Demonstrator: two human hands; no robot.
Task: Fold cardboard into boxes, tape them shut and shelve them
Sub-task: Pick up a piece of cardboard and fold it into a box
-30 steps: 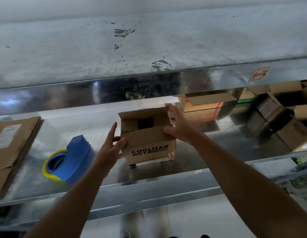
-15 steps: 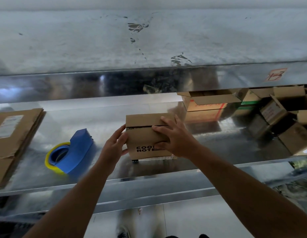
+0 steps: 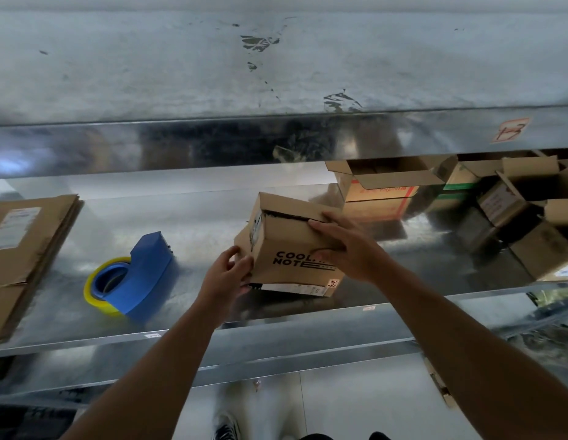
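Your right hand [image 3: 346,249] grips the small cardboard box [image 3: 286,242], fingers over its folded top flap and thumb on the printed near face. Your left hand [image 3: 227,274] curls round the box's lower left corner. The box sits tilted on the metal shelf [image 3: 181,328], a dark gap showing along its top seam. A blue tape dispenser [image 3: 139,274] lies to the left, flat cardboard [image 3: 25,246] at the far left, and open boxes [image 3: 384,188] at the far right.

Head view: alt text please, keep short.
Two hands hold a cardboard box tilted on a metal shelf: the right hand clasps its top edge, the left hand grips its lower corner. A blue tape dispenser lies to the left.
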